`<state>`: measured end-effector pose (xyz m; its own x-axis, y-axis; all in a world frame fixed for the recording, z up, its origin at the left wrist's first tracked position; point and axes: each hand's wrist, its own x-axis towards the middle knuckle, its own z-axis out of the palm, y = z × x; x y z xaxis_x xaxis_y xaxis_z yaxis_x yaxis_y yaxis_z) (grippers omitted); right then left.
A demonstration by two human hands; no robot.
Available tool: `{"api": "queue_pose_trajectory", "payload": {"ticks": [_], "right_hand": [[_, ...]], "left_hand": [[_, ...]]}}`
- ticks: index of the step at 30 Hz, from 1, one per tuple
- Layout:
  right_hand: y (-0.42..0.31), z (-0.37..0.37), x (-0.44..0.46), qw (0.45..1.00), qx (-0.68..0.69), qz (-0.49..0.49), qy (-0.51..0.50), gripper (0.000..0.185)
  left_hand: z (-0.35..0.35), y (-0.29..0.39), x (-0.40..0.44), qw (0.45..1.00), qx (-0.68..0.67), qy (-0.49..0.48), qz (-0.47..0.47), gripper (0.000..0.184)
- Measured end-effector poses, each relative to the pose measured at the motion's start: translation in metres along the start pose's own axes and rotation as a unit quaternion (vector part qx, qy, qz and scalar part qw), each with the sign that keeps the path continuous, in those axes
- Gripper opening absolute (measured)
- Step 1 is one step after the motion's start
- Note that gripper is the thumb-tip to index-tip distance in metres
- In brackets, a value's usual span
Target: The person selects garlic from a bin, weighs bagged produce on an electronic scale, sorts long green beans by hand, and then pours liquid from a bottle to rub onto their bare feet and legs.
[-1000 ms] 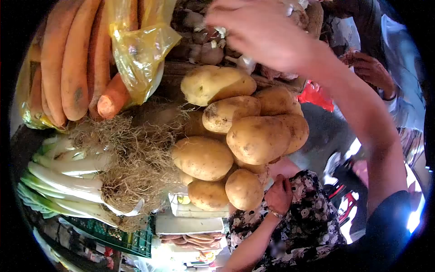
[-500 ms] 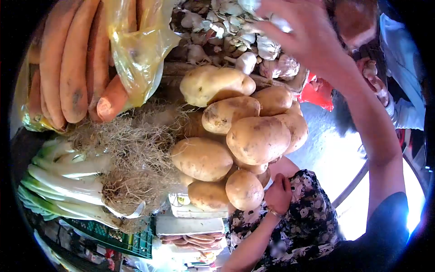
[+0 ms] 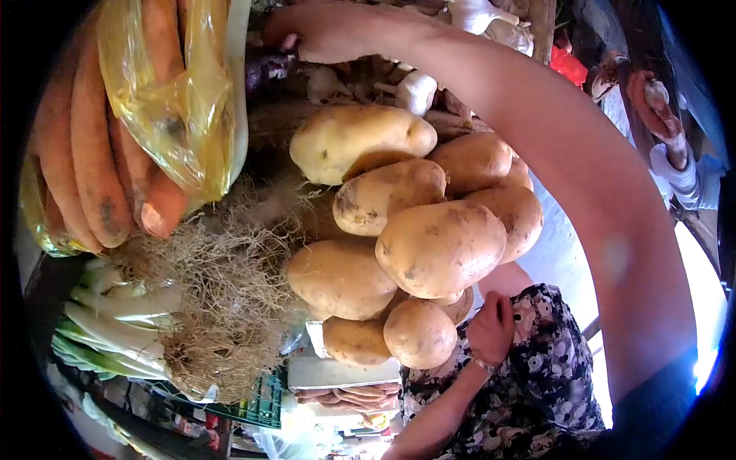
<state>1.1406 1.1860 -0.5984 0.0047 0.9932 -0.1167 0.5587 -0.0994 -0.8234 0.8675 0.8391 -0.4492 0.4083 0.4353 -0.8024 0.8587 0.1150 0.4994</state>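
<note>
My right arm (image 3: pixel 529 107) stretches from a dark blue sleeve across the top of the view, over a pile of garlic (image 3: pixel 416 93). My right hand (image 3: pixel 307 32) is at the upper edge, close to a dark purple thing (image 3: pixel 264 70) I cannot name exactly. Its fingers are mostly hidden, so any grip is unclear. My left hand (image 3: pixel 491 330), with a band at the wrist, rests against the floral cloth (image 3: pixel 529 383), its fingers curled closed and nothing visible in them. Several large potatoes (image 3: pixel 441 249) are heaped between my two hands.
On the left, large carrots (image 3: pixel 92 169) lie partly in a yellow plastic bag (image 3: pixel 180 115). Below them are leeks (image 3: pixel 115 330) with tangled roots (image 3: pixel 230 291) towards the potatoes. A green crate (image 3: pixel 264 399) stands lower down. Red plastic (image 3: pixel 567 66) shows at upper right.
My right hand has swept left over the garlic, from upper right of centre to beside the dark purple thing. My left hand stays curled on the cloth. The view has shifted slightly.
</note>
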Motion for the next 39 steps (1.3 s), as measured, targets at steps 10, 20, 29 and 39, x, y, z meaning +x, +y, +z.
{"api": "queue_pose_trajectory", "payload": {"ticks": [10,20,29,39], "right_hand": [[-0.042,0.03,0.014,0.959,-0.225,0.119,0.125,0.051],[-0.028,0.02,0.012,0.96,-0.246,0.031,0.134,0.045],[-0.033,-0.005,0.041,0.963,-0.259,0.043,-0.063,0.06],[-0.032,-0.015,-0.004,0.992,0.094,0.071,-0.034,0.034]], "left_hand": [[-0.005,0.005,0.0,0.998,-0.016,-0.033,-0.049,0.011],[-0.004,0.002,0.0,0.998,-0.04,-0.04,-0.041,0.013],[-0.004,0.004,-0.001,0.999,-0.029,-0.024,-0.033,0.011],[0.001,0.002,-0.002,1.0,-0.024,0.007,-0.007,0.01]]}}
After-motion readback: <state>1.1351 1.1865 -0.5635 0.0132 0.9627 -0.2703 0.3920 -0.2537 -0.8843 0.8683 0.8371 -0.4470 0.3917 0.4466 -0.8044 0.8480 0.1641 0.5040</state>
